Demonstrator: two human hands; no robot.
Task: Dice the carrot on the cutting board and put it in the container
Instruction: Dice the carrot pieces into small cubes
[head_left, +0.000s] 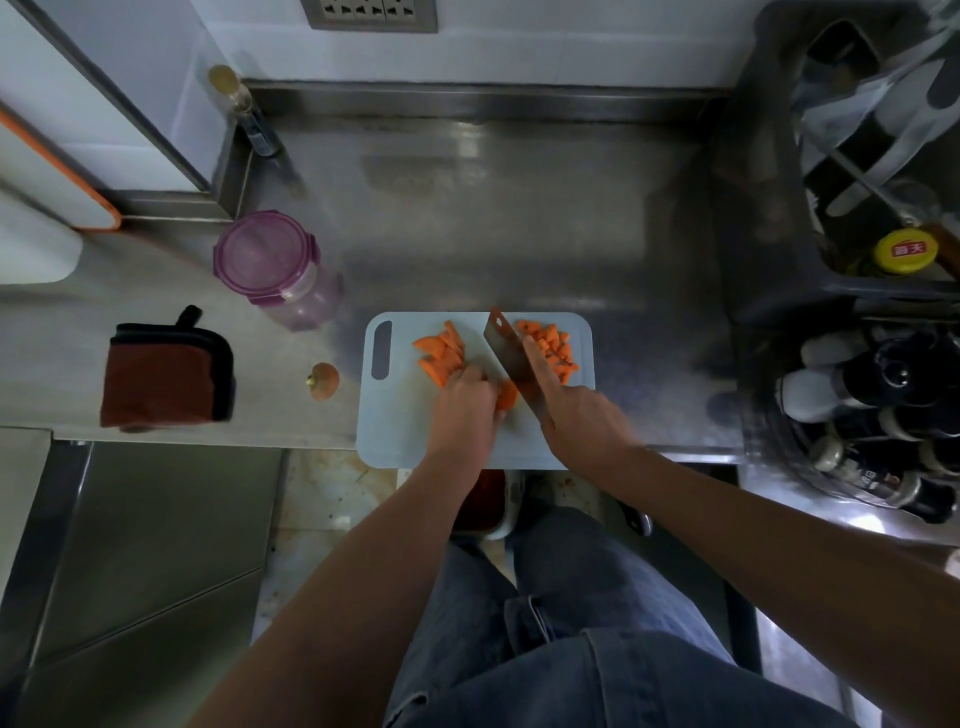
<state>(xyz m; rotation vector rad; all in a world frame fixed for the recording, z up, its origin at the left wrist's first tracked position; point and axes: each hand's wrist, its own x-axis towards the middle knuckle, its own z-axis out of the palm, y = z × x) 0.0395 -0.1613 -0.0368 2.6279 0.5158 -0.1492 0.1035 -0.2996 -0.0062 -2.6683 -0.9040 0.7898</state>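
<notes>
Mid-dice: your left hand (462, 402) curls down on carrot strips (441, 358) on the cutting board (395, 431), your right hand (576, 415) clamps the cleaver (506, 358) beside them; next likely another cut, the lidded container (275, 265) well left of both hands.

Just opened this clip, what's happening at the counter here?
A person is partway through dicing carrot on the cutting board. The right hand grips a cleaver, its blade over the board, while the left hand holds carrot slices beside it. Diced pieces lie right of the blade. The purple-lidded container stands on the counter, lid on.
</notes>
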